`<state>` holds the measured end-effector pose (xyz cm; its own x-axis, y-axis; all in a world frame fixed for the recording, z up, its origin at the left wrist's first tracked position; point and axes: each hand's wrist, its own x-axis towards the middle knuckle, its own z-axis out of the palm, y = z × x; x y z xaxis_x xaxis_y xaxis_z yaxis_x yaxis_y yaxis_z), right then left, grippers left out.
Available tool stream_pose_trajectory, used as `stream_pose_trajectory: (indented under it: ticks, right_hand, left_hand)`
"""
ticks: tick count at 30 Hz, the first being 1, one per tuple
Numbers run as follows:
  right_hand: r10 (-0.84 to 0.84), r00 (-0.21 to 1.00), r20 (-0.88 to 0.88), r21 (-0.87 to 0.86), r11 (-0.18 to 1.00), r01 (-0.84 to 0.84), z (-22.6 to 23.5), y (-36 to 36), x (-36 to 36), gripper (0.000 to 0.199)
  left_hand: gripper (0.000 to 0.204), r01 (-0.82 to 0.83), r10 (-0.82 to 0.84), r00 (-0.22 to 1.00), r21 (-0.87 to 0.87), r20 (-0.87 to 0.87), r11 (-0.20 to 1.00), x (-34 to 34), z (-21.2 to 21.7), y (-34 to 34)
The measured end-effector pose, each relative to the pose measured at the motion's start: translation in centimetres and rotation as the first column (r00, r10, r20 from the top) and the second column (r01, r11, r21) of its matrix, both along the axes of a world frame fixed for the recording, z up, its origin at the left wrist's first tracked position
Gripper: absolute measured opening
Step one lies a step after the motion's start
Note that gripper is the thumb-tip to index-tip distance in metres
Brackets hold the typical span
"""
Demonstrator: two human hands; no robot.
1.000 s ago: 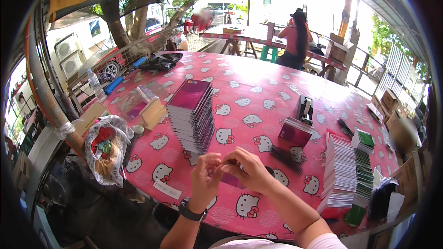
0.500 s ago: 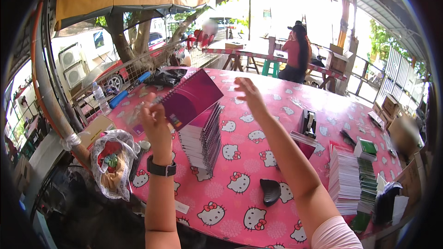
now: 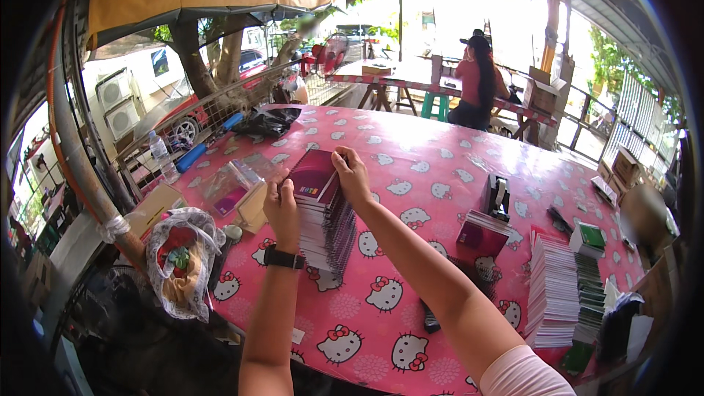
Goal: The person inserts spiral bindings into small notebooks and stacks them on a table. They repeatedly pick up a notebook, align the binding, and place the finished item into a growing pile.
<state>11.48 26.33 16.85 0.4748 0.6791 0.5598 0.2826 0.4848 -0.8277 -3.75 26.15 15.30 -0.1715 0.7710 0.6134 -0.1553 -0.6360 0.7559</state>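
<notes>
A tall stack of spiral notebooks (image 3: pixel 319 238) stands on the table, its wire bindings along the right side. The top notebook (image 3: pixel 315 169) has a purple cover and lies on the pile. My left hand (image 3: pixel 282 204) is closed on the left edge of the upper notebooks, with a dark watch (image 3: pixel 283 257) on that wrist. Across from it, my right hand (image 3: pixel 353 176) holds the right edge near the top, fingers bent over the cover. Parts of the stack's sides are hidden by my hands and right forearm.
A pink patterned cloth (image 3: pixel 385 293) covers the table. To the right are a smaller notebook pile (image 3: pixel 484 233), a tape dispenser (image 3: pixel 496 196) and rows of white-edged booklets (image 3: pixel 551 293). A stuffed plastic bag (image 3: pixel 183 268) sits left. A person (image 3: pixel 477 84) is at a far table.
The purple notebook that my left hand held tilted above the stack now lies on top. My right hand has come left and down from the air onto the stack's right edge.
</notes>
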Motion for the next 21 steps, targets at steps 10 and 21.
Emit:
stream_pose_trajectory:
  ticks: [10, 21]
  right_hand:
    - [0.142, 0.982, 0.127, -0.023, 0.990, -0.141, -1.0, -2.9, 3.0, 0.055]
    - [-0.570, 0.594, 0.567, -0.160, 0.631, 0.759, -8.2, -25.9, 20.9, 0.019]
  left_hand:
    - [0.021, -0.079, 0.071, 0.992, 0.076, 0.103, 0.994, 1.0, -0.2, -0.8]
    - [0.045, 0.078, 0.316, 0.436, 0.385, -0.843, 0.920, 0.3, 5.9, -7.2]
